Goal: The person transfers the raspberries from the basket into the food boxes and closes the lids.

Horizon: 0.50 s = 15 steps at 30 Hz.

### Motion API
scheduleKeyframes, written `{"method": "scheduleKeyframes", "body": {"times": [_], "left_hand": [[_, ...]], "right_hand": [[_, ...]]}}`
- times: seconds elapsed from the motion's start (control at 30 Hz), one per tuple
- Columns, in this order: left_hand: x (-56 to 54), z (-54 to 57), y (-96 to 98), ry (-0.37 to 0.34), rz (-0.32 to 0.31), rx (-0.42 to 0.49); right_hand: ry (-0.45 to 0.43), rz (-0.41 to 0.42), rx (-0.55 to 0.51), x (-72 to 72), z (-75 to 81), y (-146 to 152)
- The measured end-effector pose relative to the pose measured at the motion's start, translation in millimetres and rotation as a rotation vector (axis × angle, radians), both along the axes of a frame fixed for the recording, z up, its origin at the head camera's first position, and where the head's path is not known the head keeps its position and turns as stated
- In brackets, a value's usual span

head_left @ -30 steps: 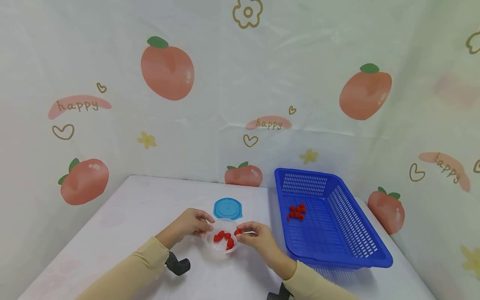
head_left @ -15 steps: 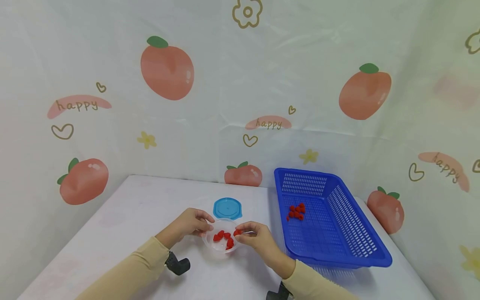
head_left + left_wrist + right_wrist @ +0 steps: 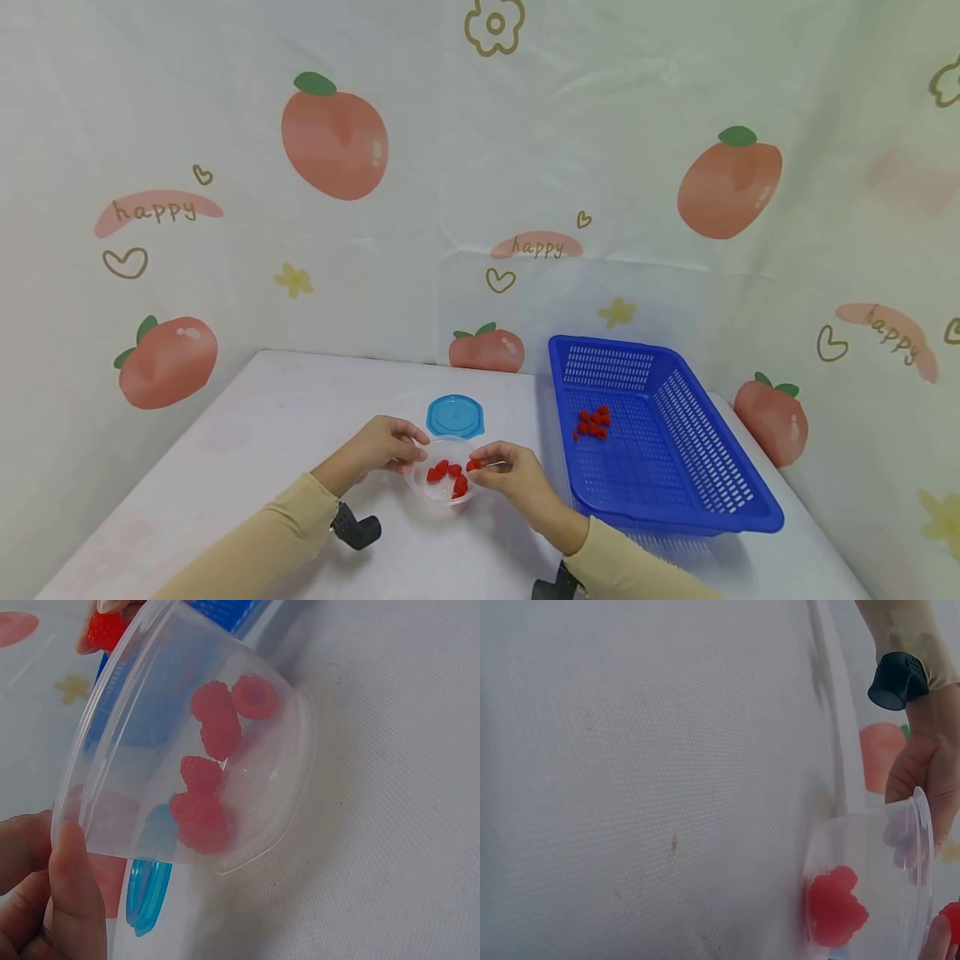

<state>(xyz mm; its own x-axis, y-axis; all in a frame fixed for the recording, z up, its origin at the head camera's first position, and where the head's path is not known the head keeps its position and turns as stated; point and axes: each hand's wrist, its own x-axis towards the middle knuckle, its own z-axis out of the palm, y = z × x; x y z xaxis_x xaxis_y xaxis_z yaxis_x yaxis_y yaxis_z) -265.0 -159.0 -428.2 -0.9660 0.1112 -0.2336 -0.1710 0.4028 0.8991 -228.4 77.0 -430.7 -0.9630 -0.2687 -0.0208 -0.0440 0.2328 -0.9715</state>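
Note:
My left hand [image 3: 384,447] grips the rim of a round clear plastic container [image 3: 135,780] standing on the table, thumb and fingers on either side of it in the left wrist view. Several red raspberries [image 3: 202,774] lie on its bottom. At the opposite rim, my right hand [image 3: 519,485] pinches one raspberry [image 3: 474,465] between thumb and fingers. That raspberry also shows at the top of the left wrist view. Only a fingertip of the right hand appears in the right wrist view.
A blue lid [image 3: 455,416] lies flat just behind the container. On the right stands a large blue slotted basket [image 3: 678,518], with several raspberries [image 3: 594,425] clustered at its left side. White cloth covers the table [image 3: 315,396]; a printed curtain [image 3: 420,167] hangs behind.
My right hand has shifted very slightly left with the raspberry, over the container's rim. The left hand and container stay in place.

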Motion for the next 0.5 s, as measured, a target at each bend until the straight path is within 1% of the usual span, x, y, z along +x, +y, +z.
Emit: {"method": "scheduleKeyframes", "body": {"times": [0.23, 0.5], "left_hand": [[-0.5, 0.2, 1.2, -0.014, 0.012, -0.002], [-0.8, 0.7, 1.4, -0.020, 0.011, -0.004]], "right_hand": [[-0.006, 0.001, 0.015, -1.5, 0.7, 0.4], [-0.017, 0.000, 0.010, -1.6, 0.7, -0.1]]}}
